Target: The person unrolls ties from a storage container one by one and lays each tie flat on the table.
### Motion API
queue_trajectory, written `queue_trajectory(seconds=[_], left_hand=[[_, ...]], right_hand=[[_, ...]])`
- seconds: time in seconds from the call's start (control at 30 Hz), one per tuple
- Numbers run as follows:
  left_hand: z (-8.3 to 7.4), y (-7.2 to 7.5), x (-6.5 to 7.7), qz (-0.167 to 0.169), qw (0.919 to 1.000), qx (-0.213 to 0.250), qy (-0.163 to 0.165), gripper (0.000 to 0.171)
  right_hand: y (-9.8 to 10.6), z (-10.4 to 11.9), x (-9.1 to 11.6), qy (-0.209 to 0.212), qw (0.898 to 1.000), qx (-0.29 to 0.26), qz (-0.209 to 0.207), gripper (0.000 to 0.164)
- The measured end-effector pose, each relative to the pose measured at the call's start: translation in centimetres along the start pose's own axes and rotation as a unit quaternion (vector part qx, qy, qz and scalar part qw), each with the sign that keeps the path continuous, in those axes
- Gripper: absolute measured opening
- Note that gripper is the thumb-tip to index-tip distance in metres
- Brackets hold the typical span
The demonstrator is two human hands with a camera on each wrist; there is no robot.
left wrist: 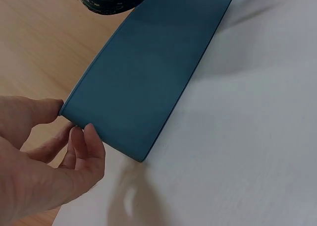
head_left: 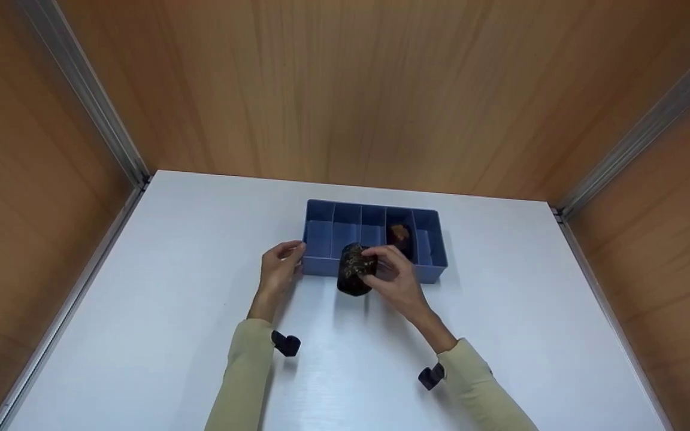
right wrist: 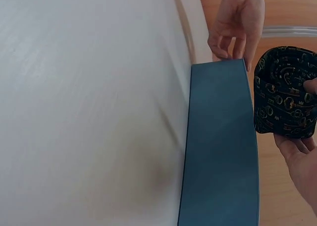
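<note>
A long blue box, apparently plastic, divided into five compartments side by side [head_left: 321,267], stands on the white surface [head_left: 171,269], toward its far edge. The right hand [head_left: 399,286] pinches a rolled black fabric bundle with a gold key-like print [head_left: 352,274] between thumb and fingers. The bundle is held raised at the near wall of the box, in front of the second and third compartments from the left; whether it hangs over the rim or just short of it I cannot tell. The left hand [head_left: 277,272] grips the box at its near left corner, thumb at the rim and curled fingers against the left end wall, apparently steadying it.

In the second compartment from the right lies a dark piece with an orange-brown patch [head_left: 400,236], its material too small to make out. The work looks partway along: judging by how things lie, one piece is stowed, while the bundle is not yet in any compartment. Setting it down and releasing both grips seem to be left.
</note>
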State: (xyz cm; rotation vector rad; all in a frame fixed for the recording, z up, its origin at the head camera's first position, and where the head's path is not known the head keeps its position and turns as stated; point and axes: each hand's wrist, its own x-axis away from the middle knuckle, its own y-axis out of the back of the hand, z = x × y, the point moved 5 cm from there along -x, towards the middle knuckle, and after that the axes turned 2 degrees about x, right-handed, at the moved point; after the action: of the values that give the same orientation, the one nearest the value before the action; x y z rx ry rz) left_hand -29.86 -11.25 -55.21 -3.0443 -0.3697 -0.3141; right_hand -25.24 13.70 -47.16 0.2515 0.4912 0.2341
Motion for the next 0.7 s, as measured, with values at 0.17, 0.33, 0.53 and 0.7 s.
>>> queue_trajectory(seconds=[0.17, 0.33, 0.53, 0.7], left_hand=[[0.1, 0.2, 0.4, -0.007, 0.9999, -0.009, -0.01, 0.03], [0.1, 0.4, 1.0, -0.013, 0.9993, -0.007, -0.033, 0.026], [0.0, 0.8, 1.7, -0.02, 0.9987, -0.014, -0.045, 0.024], [-0.1, 1.1, 2.3, -0.015, 0.999, -0.017, -0.037, 0.026]], right_hand=[[-0.7, 0.1, -0.1, 0.008, 1.0, -0.001, 0.003, 0.036], [-1.5, 0.1, -0.3, 0.009, 1.0, -0.009, 0.012, 0.036], [-2.5, 0.0, -0.4, 0.006, 0.999, -0.018, 0.026, 0.035], [-3.1, 0.4, -0.3, 0.006, 0.999, -0.01, 0.032, 0.036]])
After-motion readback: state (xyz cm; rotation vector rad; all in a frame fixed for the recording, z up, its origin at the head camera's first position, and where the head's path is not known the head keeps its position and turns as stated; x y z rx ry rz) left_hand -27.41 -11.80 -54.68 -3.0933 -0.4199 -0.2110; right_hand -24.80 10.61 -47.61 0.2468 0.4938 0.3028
